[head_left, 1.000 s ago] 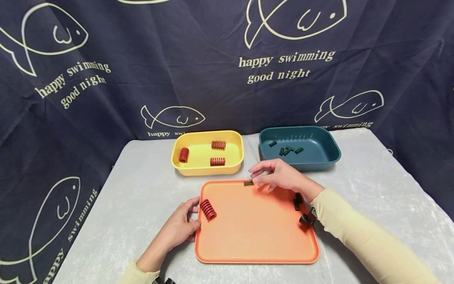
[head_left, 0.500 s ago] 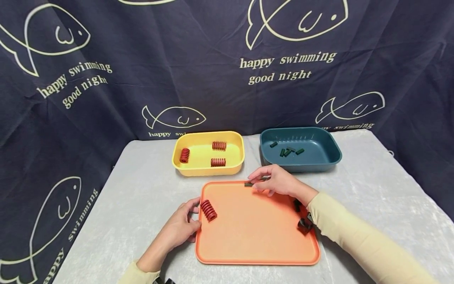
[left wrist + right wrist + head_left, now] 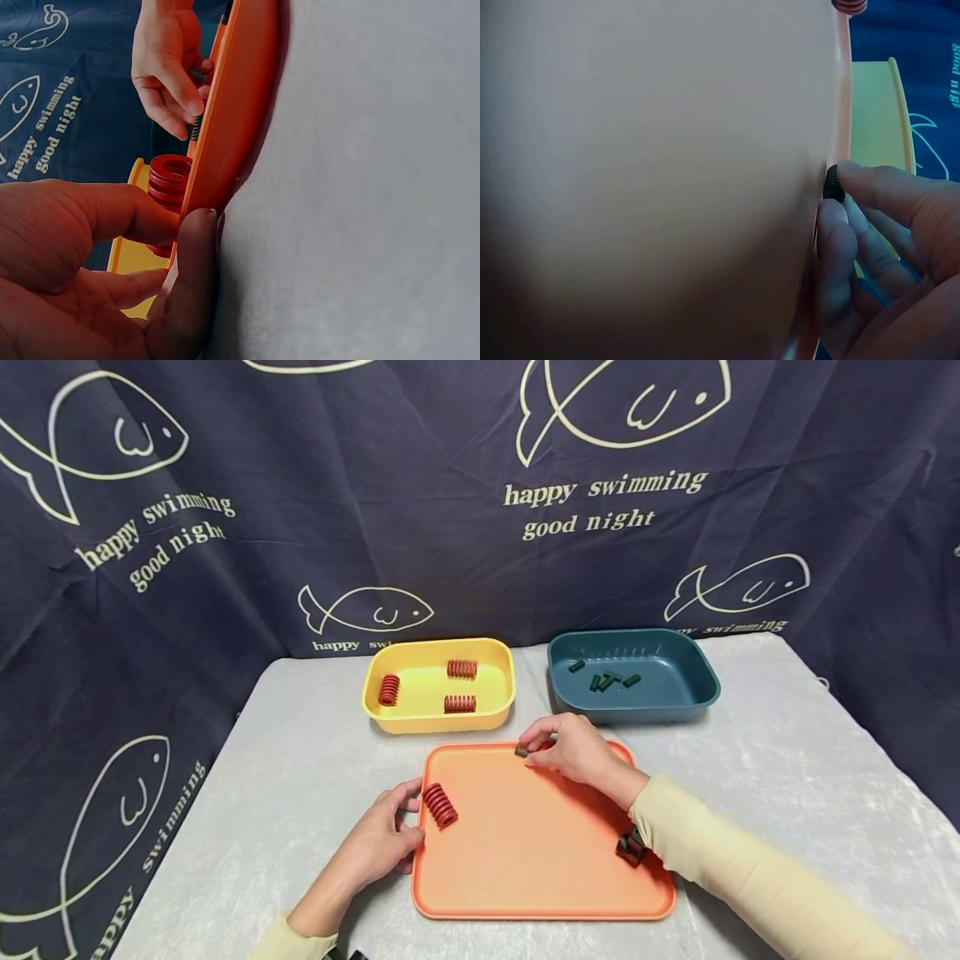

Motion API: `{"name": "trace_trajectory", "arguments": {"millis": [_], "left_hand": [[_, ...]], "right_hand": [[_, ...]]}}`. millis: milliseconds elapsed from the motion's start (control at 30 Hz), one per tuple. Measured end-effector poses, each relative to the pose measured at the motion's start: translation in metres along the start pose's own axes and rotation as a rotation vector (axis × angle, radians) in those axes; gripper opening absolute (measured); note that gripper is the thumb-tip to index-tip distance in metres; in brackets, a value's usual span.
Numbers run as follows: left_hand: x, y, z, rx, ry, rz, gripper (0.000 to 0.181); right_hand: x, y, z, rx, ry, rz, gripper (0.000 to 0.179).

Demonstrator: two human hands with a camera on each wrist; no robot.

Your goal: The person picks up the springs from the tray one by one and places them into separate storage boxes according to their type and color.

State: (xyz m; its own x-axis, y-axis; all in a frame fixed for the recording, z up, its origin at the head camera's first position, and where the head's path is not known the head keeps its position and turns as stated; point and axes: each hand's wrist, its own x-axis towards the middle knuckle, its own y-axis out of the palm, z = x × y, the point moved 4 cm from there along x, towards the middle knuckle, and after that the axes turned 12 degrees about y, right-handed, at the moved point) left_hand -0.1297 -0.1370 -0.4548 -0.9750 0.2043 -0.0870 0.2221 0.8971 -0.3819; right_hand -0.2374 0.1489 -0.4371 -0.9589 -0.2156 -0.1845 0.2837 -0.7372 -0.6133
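Observation:
An orange tray (image 3: 540, 868) lies on the table, and my left hand (image 3: 378, 831) holds its left rim, thumb above and fingers underneath in the left wrist view. Just inside that rim rests a thick red coil spring (image 3: 439, 805). At the tray's far edge my right hand (image 3: 577, 747) pinches a small dark green spring (image 3: 834, 180) between thumb and finger; one end of it shows past the fingertips. My right forearm and sleeve cover the tray's right side.
Behind the tray stands a yellow bin (image 3: 442, 723) with three red springs in it. To its right is a blue bin (image 3: 637, 714) holding several small green springs. A dark fish-print cloth (image 3: 465, 543) hangs behind the table.
My right hand has come down and slightly left onto the small spring and now pinches it. The dark springs at the tray's right have become hidden behind my forearm. My left hand stays put.

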Motion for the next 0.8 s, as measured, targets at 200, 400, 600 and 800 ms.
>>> {"name": "trace_trajectory", "arguments": {"millis": [200, 400, 600, 800], "left_hand": [[-0.001, 0.0, 0.0, 0.007, -0.002, -0.004, 0.074], [-0.001, -0.001, -0.001, 0.023, 0.011, 0.003, 0.073], [-0.001, -0.001, 0.0, 0.018, 0.009, 0.001, 0.073], [-0.001, -0.001, -0.001, 0.019, 0.011, 0.0, 0.073]], "right_hand": [[0.0, 0.001, -0.002, -0.021, -0.028, 0.004, 0.022], [-0.003, -0.002, -0.009, 0.178, 0.02, 0.127, 0.021], [-0.008, -0.009, -0.012, 0.301, 0.037, 0.206, 0.022], [-0.009, -0.022, -0.012, 0.338, 0.024, 0.21, 0.021]]}}
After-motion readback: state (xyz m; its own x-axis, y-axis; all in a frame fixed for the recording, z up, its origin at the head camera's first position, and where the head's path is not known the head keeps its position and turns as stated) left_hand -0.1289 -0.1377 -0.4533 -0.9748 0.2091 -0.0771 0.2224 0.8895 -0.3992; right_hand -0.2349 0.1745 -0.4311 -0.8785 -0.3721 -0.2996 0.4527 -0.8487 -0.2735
